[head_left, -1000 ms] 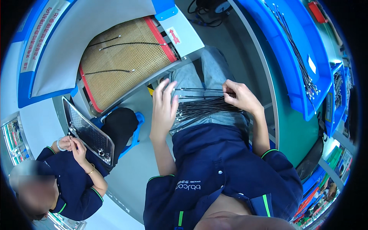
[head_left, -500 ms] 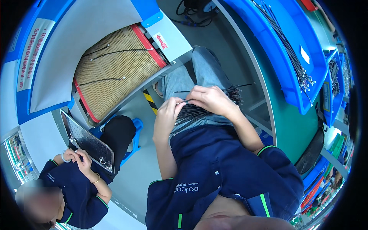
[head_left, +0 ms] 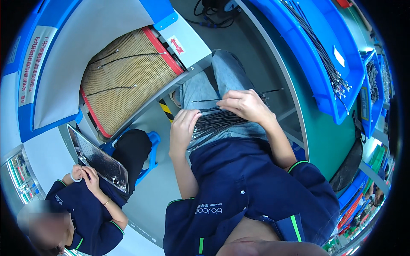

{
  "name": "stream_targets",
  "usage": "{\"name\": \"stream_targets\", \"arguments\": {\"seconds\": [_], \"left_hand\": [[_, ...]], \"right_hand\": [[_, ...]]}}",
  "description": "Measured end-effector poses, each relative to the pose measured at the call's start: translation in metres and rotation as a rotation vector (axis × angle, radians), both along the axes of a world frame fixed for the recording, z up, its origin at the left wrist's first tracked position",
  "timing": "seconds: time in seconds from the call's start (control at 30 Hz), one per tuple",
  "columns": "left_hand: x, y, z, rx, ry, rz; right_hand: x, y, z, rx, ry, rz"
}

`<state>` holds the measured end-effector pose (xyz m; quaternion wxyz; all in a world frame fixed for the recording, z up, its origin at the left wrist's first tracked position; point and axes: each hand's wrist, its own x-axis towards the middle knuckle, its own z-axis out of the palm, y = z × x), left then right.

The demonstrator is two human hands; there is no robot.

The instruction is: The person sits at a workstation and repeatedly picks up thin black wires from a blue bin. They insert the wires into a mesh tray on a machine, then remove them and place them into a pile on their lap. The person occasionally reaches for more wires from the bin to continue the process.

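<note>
A thin black cable stretches between my hands above my lap. My left hand pinches its left end between thumb and fingertips. Farther right, my right hand has its fingers closed on the same cable. Beneath both hands a bundle of black cables with small pale ends lies across my thighs. One more loose cable end pokes out left of my right fingers; whether that hand grips it too, I cannot tell.
Ahead on the left, a mesh conveyor belt with red edges carries several black cables out of a hooded machine. A blue bin of cables stands on the green bench at right. A seated co-worker at left has a metal tray.
My hands, close together before, have moved apart along the cable, the right one going right. More of the cable shows between them.
</note>
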<state>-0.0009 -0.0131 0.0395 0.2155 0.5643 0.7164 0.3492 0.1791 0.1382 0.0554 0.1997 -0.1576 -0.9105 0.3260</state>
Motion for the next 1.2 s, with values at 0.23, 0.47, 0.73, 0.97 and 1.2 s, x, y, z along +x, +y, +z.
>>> {"name": "stream_targets", "arguments": {"seconds": [0.23, 0.47, 0.73, 0.97, 1.2], "left_hand": [[-0.001, 0.000, 0.003, -0.066, -0.041, -0.063], [0.004, 0.000, 0.002, 0.083, -0.082, 0.078], [0.002, -0.004, 0.001, 0.165, -0.057, 0.090], [0.007, 0.000, -0.007, 0.294, -0.081, 0.186], [0.005, -0.004, -0.002, 0.211, -0.122, 0.201]], "right_hand": [[0.004, 0.003, -0.004, 0.109, 0.051, 0.030], [0.006, 0.004, -0.006, 0.048, 0.025, -0.004], [0.001, 0.002, -0.004, 0.119, 0.075, 0.007], [0.001, 0.001, -0.007, 0.084, 0.094, -0.004], [0.000, 0.004, -0.002, 0.163, 0.117, 0.008]]}}
